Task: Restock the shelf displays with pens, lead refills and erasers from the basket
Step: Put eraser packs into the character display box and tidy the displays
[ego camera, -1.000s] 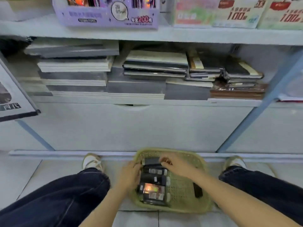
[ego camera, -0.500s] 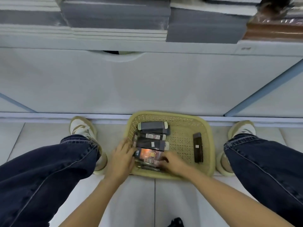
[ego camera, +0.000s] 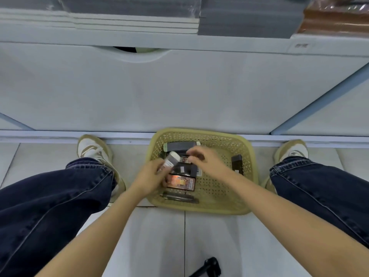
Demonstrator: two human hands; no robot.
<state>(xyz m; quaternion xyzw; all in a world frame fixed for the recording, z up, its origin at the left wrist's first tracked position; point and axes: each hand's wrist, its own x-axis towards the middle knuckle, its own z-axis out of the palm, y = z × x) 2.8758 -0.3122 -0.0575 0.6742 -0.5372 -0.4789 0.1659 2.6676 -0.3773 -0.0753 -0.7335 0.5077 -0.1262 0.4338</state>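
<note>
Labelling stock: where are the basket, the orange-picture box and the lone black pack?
basket (ego camera: 247, 156): head view, right wall.
orange-picture box (ego camera: 180, 181): head view, printed face.
lone black pack (ego camera: 237, 163): head view, top face.

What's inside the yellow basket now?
Dark packs stacked at left, one orange-printed pack, a lone pack at right, pens in front. Left hand and right hand cover the middle.

Pale yellow-green basket (ego camera: 246, 150), pierced in a lattice pattern. Inside, dark grey and black packs (ego camera: 180, 145), a whitish pack (ego camera: 172, 159), an orange-pictured pack (ego camera: 180, 182). Dark navy jeans (ego camera: 60, 196) with paler stitching. White-and-tan sneakers (ego camera: 92, 149). Pale grey floor tiles (ego camera: 157, 236). Off-white shelf front (ego camera: 179, 92), light blue strut (ego camera: 323, 98). Above, brown wrapped stack (ego camera: 335, 21), grey stacks (ego camera: 245, 23).
</note>
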